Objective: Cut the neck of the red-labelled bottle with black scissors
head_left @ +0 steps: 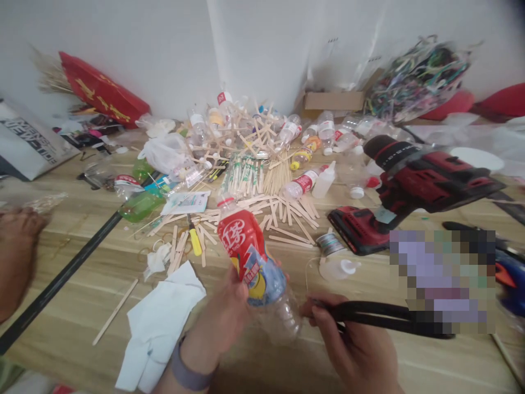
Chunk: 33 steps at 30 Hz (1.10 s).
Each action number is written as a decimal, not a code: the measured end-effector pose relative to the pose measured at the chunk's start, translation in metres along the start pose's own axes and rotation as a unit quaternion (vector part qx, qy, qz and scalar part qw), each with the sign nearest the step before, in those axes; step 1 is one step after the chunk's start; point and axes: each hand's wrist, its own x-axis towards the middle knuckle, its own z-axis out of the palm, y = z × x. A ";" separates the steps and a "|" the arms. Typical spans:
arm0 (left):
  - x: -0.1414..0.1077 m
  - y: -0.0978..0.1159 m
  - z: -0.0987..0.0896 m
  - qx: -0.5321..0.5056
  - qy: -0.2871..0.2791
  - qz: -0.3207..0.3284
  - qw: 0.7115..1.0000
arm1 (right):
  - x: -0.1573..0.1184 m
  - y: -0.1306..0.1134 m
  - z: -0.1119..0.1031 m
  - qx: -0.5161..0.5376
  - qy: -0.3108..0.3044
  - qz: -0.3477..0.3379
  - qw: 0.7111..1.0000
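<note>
My left hand (232,298) is wrapped round a clear plastic bottle (254,257) with a red and blue iced-tea label. The bottle is tilted, its red-ringed neck pointing away and its clear base toward my right hand (344,339). In that hand, close beside the base, is a long black tool (381,312) with two bars; its exact kind is unclear. Whether its tip touches the bottle cannot be made out. A spool of thin wire or thread (329,243) and a small clear squeeze bottle (338,269) lie just beyond.
A red and black cordless drill (410,186) stands at right. Wooden sticks (287,213), a yellow-handled tool (194,238) and more bottles (301,183) cover the table's back. White paper (164,317) lies at left, near a long black strip (74,262). Another person's hand (18,235) rests far left.
</note>
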 end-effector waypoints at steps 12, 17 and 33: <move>-0.001 0.007 -0.006 0.048 -0.026 -0.041 0.998 | 0.026 -0.013 -0.004 -0.107 0.032 -0.099 0.989; -0.003 0.003 -0.008 0.047 -0.062 -0.079 0.994 | 0.033 -0.021 -0.010 -0.106 0.014 -0.081 0.991; -0.004 0.006 -0.001 0.195 -0.007 -0.067 0.978 | 0.031 -0.014 -0.011 -0.157 0.003 -0.097 0.983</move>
